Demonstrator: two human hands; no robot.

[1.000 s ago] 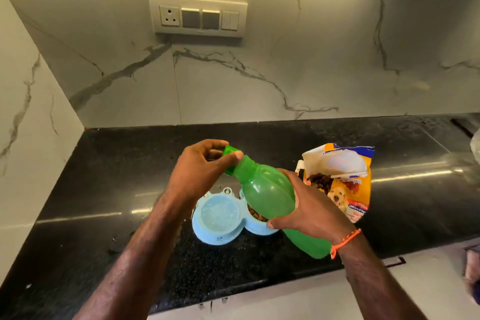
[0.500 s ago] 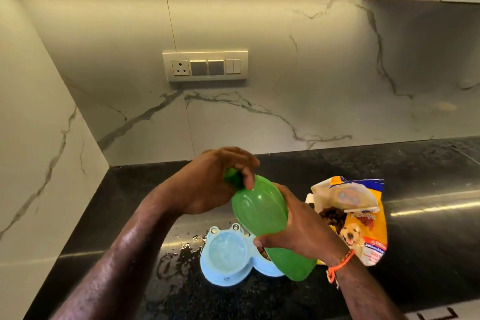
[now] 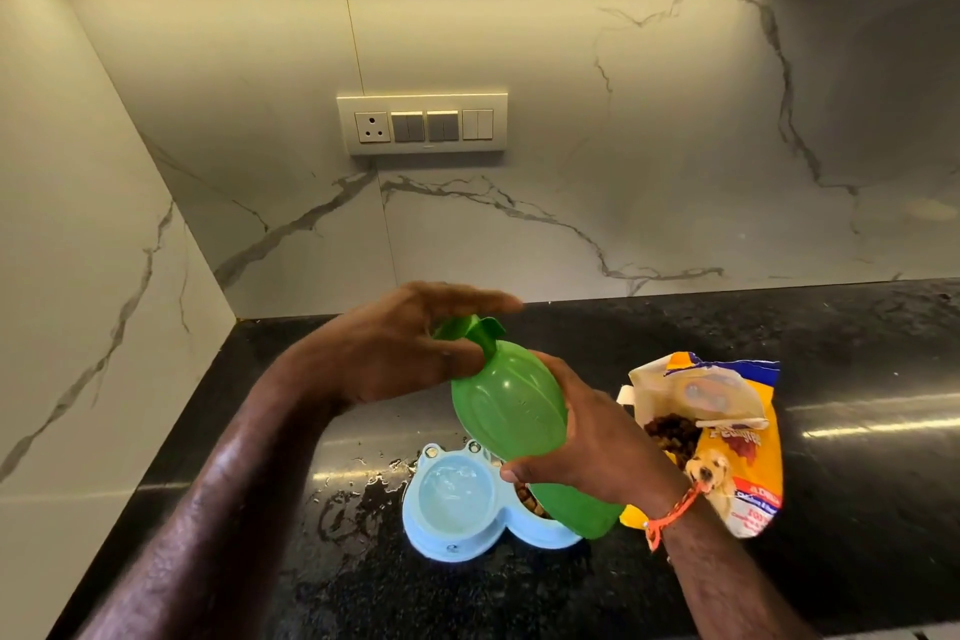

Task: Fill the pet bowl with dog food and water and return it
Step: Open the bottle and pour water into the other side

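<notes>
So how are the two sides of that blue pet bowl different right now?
The left compartment of the pet bowl holds clear water and is in full view; the right compartment holds brown kibble and is mostly hidden behind the green bottle. Both are round wells in one pale blue dish on the black counter.

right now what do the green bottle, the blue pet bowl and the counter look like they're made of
Green bottle: translucent plastic by the look, glossy, with moulded ribs.
Pet bowl: pale blue plastic, smooth and moulded in one piece, it seems.
Counter: polished black speckled stone, probably granite; it mirrors the light strip.
</notes>
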